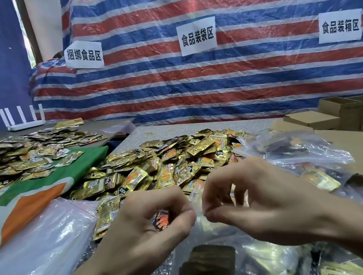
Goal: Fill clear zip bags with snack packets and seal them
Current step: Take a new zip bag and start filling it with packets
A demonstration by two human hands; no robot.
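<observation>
Two hands, left hand [142,224] and right hand [263,198], pinch one clear zip bag [215,234] at its mouth with curled fingers [214,184].

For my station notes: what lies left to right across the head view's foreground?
Stack of empty clear bags → left hand → zip bag, top pinched by both hands → right hand → cardboard boxes.

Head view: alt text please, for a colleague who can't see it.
The left hand and right hand pinch the top edge of a partly filled clear zip bag. Behind them a heap of gold snack packets covers the table, before a striped tarp with paper signs.
</observation>
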